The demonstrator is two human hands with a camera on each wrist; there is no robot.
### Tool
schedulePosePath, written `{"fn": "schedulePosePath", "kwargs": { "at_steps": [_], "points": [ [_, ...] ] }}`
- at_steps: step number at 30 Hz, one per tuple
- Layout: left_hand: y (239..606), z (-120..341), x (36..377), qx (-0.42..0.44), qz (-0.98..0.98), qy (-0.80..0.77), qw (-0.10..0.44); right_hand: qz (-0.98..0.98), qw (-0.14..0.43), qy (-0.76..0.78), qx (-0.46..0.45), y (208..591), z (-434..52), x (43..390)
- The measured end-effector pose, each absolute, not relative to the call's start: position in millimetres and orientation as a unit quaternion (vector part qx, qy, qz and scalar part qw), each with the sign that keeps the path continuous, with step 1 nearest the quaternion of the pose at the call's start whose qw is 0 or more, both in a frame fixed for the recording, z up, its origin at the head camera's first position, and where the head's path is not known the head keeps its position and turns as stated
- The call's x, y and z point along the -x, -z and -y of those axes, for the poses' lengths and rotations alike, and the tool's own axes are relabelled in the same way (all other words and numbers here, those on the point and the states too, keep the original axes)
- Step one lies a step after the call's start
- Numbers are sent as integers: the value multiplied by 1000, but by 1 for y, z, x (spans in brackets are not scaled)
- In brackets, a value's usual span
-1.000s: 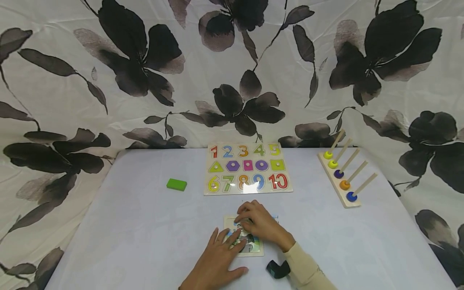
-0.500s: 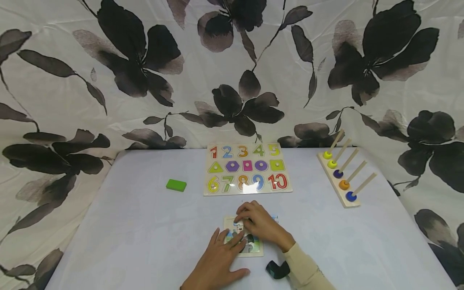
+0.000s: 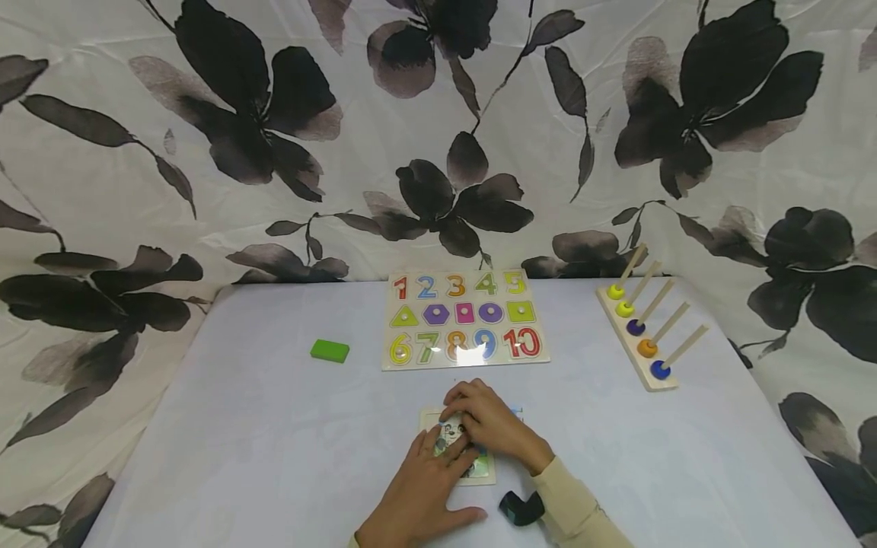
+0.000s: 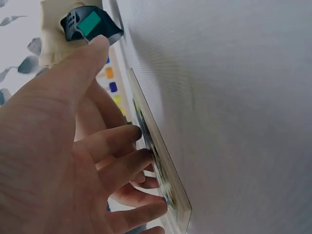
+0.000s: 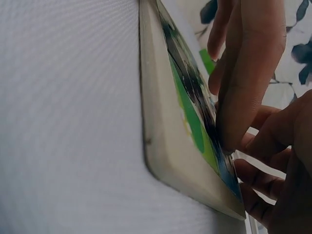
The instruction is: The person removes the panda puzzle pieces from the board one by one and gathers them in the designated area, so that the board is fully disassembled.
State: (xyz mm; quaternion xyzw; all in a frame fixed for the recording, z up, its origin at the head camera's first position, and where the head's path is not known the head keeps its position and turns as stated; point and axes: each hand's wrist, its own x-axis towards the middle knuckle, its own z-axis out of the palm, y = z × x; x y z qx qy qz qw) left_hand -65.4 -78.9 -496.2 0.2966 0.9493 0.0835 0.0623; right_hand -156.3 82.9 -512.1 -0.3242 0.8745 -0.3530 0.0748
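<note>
Near the front edge of the bench (image 3: pixel 274 426), a small picture puzzle board (image 3: pixel 488 473) lies flat, steadied by the left hand (image 3: pixel 421 495) with straight fingers while the right hand (image 3: pixel 489 422) curls fingertips onto a piece.

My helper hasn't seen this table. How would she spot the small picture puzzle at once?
Start at the big number board at the table's far edge and come straight toward the near edge. The small picture puzzle lies flat under both hands, the only board with a picture.
</note>
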Motion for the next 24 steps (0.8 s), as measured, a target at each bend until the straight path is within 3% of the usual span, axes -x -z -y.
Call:
{"fn": "schedulePosePath", "kwargs": {
  "at_steps": [24],
  "points": [
    [500,76,66,-274,-954,-81,89,-867,86,370,323,513,-86,156]
  ]
}}
